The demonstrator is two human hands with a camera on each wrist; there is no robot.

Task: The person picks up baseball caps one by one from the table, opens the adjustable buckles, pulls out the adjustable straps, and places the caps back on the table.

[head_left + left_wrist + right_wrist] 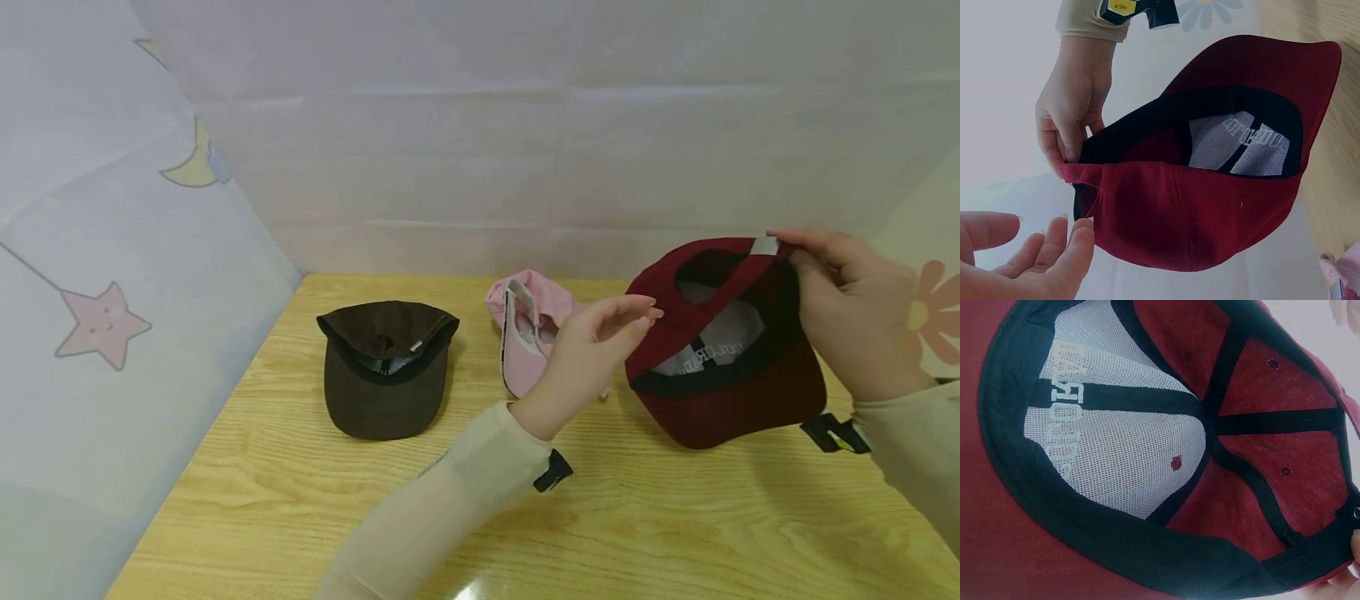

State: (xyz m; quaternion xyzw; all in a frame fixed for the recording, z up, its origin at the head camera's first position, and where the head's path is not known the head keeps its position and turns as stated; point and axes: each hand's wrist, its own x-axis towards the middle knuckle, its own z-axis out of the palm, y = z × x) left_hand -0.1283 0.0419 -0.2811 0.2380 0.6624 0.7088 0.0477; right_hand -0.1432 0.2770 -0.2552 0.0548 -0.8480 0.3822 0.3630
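A dark red baseball cap (pixel 727 425) is held up over the right side of the table, its inside facing me and its brim pointing down. My right hand (pixel 862 308) pinches its back edge beside the strap. White mesh backing (pixel 1129 437) and black seam tape show inside the crown. Close to the cap's left side is my left hand (pixel 592 342), its fingers bent loosely and gripping nothing. In the left wrist view, the left fingers (pixel 1054 250) are right by the back strap end.
On the wooden table (pixel 300 517), a dark brown cap (pixel 386 408) lies upturned at the left. Partly behind my left forearm is a pink cap (pixel 525 358). Pale printed sheets (pixel 450 167) wall the table at the back and sides.
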